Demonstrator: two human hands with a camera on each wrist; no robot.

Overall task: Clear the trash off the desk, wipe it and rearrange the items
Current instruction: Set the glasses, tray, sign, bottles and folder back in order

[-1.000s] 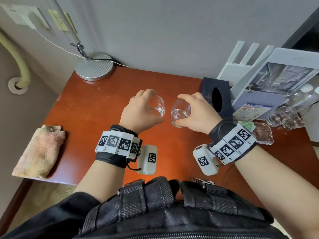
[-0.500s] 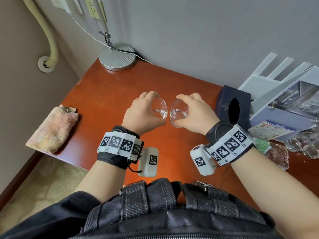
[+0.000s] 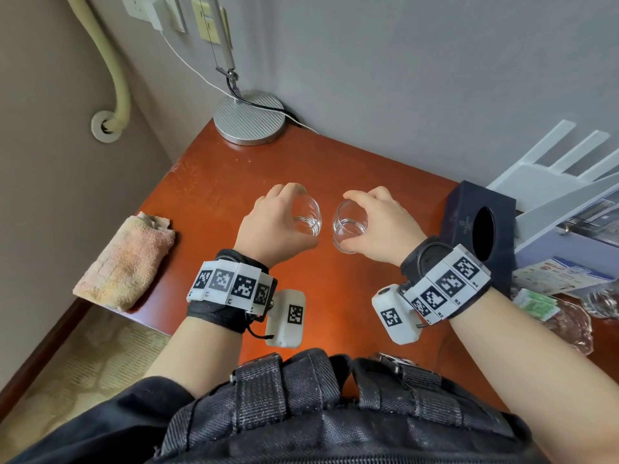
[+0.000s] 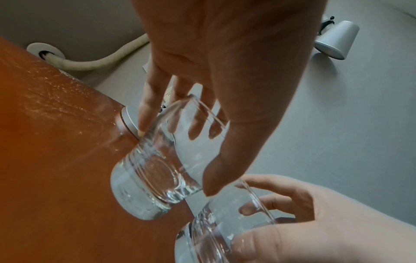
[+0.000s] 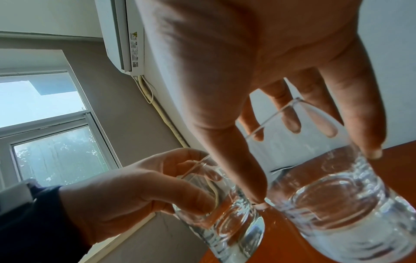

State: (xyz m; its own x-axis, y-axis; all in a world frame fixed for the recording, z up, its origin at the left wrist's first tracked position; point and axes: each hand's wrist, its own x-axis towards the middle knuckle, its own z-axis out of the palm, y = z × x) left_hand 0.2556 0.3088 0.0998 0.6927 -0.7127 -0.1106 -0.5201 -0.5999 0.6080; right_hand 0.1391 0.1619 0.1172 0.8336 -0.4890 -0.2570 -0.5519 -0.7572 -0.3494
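Glasses are sitting in both my grips, one each, held over the middle of the red-brown worktop [image 3: 214, 209]. My left hand [image 3: 273, 229] is curling thumb and fingers around the left glass [image 3: 306, 216], clamped on its wall from above. My right hand [image 3: 382, 226] is clamping the right glass [image 3: 348, 229] the same way. The two glasses are hanging side by side, tilted, near each other but apart. From the left wrist I am seeing the thumb lying along the left glass [image 4: 155, 176] and fingers behind its rim; its thick base is pointing down toward the worktop, and I cannot tell whether it touches.

Beyond my left grip, at the far corner, a lamp base [image 3: 249, 118] is standing against the wall. Out to the left of that grip, a folded cloth [image 3: 124, 262] is lying at the worktop's edge. Just right of my right grip, a dark tissue box [image 3: 469, 212] is standing, with papers [image 3: 552, 276] and clear wrappers [image 3: 569, 323] lying nearer me beside my right wrist.
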